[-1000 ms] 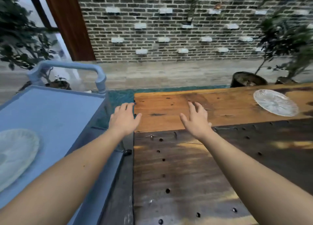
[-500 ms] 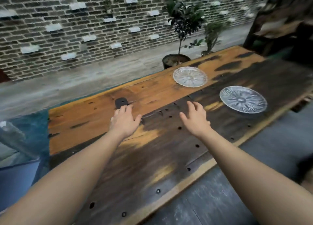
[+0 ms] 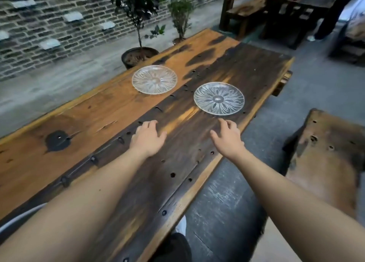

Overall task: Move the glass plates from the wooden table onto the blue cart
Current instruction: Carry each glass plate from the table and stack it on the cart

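Two clear glass plates with a flower pattern lie flat on the long wooden table (image 3: 98, 123). The nearer plate (image 3: 218, 98) rests on the dark plank close to the table's right edge. The farther plate (image 3: 154, 79) rests on the orange plank near the far edge. My right hand (image 3: 227, 138) hovers open just short of the nearer plate, fingertips a little before its rim. My left hand (image 3: 147, 138) is open above the dark plank, left of that plate and holding nothing. The blue cart is out of view.
A wooden bench (image 3: 327, 159) stands right of the table across a grey floor gap. Two potted plants, a large one (image 3: 138, 25) and a small one (image 3: 180, 17), stand behind the table by the brick wall. Dark wooden furniture (image 3: 280, 15) and a person's legs (image 3: 327, 17) are at the far right.
My view has swung right, away from the blue cart, along the table. Both plates are now closer and more central. Both open hands have advanced toward the nearer plate.
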### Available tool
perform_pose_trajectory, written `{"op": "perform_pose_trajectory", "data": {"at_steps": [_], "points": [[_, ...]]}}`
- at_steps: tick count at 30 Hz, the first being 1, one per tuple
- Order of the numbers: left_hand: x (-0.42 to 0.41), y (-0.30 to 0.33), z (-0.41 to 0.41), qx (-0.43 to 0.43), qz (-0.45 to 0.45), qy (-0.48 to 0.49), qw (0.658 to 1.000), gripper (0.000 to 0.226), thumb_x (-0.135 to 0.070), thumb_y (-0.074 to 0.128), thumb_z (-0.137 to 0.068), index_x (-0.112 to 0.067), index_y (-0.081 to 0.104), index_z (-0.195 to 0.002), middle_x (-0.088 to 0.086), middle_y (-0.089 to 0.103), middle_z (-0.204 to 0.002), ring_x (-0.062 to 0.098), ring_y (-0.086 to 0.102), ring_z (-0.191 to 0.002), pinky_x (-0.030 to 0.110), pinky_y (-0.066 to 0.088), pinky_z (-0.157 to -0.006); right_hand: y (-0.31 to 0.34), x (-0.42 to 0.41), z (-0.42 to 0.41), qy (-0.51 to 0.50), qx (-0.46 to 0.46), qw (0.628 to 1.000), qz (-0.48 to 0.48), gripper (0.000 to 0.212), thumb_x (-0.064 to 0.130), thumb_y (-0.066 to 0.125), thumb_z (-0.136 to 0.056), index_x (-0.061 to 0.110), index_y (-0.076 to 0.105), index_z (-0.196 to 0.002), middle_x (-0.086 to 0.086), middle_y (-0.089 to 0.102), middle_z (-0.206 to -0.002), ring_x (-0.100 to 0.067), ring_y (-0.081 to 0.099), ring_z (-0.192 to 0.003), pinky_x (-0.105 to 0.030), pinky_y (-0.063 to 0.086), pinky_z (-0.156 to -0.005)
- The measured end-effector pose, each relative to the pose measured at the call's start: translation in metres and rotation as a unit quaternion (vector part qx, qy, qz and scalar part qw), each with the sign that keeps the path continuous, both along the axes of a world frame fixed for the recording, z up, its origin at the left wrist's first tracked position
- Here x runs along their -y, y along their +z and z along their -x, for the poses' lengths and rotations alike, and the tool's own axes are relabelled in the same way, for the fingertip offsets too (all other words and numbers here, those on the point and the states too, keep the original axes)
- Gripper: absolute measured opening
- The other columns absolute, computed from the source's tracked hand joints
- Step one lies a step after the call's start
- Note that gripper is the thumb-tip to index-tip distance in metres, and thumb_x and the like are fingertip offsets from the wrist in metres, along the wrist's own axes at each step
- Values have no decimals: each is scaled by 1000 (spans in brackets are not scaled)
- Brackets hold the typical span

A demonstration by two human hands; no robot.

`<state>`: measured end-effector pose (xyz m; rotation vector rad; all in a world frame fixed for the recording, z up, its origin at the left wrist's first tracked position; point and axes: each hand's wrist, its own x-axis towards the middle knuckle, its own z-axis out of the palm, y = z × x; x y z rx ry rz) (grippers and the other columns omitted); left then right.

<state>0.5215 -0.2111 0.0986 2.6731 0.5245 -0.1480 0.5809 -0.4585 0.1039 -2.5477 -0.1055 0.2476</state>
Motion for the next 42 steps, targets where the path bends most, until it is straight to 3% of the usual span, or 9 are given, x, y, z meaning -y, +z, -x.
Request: {"op": "perform_pose_trajectory", "data": {"at_steps": [12,23,29,33,36,38,40,42], "points": [[47,-80,-158,-24,138,2,990,56,-44,48,-96,-13,41,-141,11,44,-144,31,49,-129,34,38,-104,-71,37,-143,-75,-79,994,14,57,39,45,-95,20,31,-147,-11,28,-150,-35,37,-135,-55,31,-111],[79,-103,-255,-76,152,82,982,51,-43,49,-94,-13,46,-136,13,54,-136,32,51,-128,35,38,-105,-97,81,-265,-86,-118,989,-24,60,35,47,-95,13,30,-148,-22,32,-149,-37,34,-138,-49,30,-112],[104,-122,-307,-99,145,186,967,47,-42,51,-94,-13,52,-132,14,60,-133,33,52,-127,34,39,-105,-123,101,-344,-81,-120,989,-18,59,25,50,-93,3,31,-144,-26,36,-142,-43,36,-131,-43,28,-110],[119,-136,-330,-112,157,256,947,40,-43,54,-93,-12,60,-118,12,67,-124,32,59,-118,33,43,-97,-142,109,-377,-79,-131,988,-26,52,20,50,-92,-4,35,-136,-27,39,-139,-41,38,-126,-37,28,-103],[131,-145,-343,-107,183,283,935,24,-42,60,-91,-18,61,-87,12,73,-105,32,64,-107,33,46,-90,-152,111,-395,-78,-143,986,-31,47,16,50,-93,-9,38,-131,-30,40,-136,-42,39,-124,-32,25,-98],[136,-152,-350,-106,212,306,922,26,-37,63,-88,-20,56,-70,9,73,-91,33,67,-101,32,49,-86,-156,111,-403,-64,-139,988,-20,41,11,48,-94,-15,40,-125,-35,44,-131,-43,38,-124,-32,23,-97],[136,-160,-357,-88,243,335,906,26,-30,64,-85,-18,55,-64,16,75,-91,37,69,-97,37,55,-89,-159,110,-412,-52,-138,989,-8,38,7,46,-95,-18,41,-123,-36,45,-129,-44,38,-124,-33,23,-99],[134,-168,-364,-76,259,355,895,14,-19,63,-84,-14,60,-71,23,73,-100,38,69,-99,44,56,-91,-162,112,-418,-37,-133,990,5,35,5,44,-96,-18,42,-122,-35,46,-128,-43,40,-121,-32,24,-99]]}}
